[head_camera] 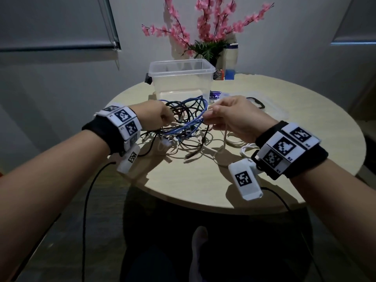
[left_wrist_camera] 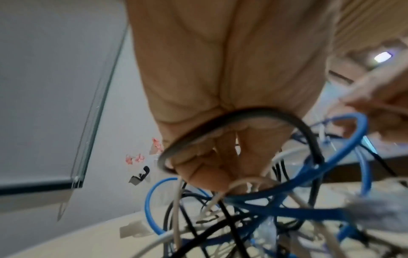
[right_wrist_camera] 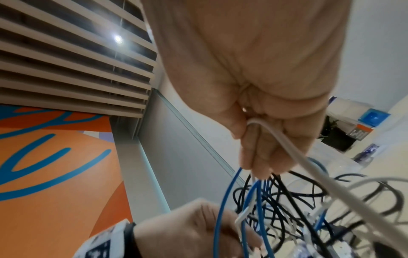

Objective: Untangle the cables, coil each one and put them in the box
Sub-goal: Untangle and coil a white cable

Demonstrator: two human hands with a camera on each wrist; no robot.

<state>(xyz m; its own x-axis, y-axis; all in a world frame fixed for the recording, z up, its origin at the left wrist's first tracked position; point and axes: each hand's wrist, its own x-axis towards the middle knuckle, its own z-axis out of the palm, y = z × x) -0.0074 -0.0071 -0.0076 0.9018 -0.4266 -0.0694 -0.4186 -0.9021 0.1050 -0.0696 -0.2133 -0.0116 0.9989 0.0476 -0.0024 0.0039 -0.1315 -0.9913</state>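
Right hand [head_camera: 230, 117]: nearest to the camera together with the left; its fingers are curled and pinch a white cable [right_wrist_camera: 344, 190], which hangs down to the table on the near right side.
Left hand [head_camera: 154, 115]: its fingers are pinched together on a white strand at the left edge of the tangle; in the left wrist view a black cable [left_wrist_camera: 243, 118] also loops over these fingers.
Tangle [head_camera: 187, 127]: it lies on the round table [head_camera: 183, 184], between the two hands and partly lifted by them.
How it handles: the cables look light and soft, they bend freely; I judge the blue cable [head_camera: 195, 110] a little stiffer, because its loops stand up by themselves. A hard pull will probably tighten the knots.
Where to hold: I think best near a free plug end, and feed it back through the loops.
Count of cables: blue, black and white ones are mixed; the exact number I cannot tell.
Box [head_camera: 181, 78]: one, clear plastic, open, behind the tangle; no cable inside.
Lid [head_camera: 270, 106]: one, flat on the table at the far right.
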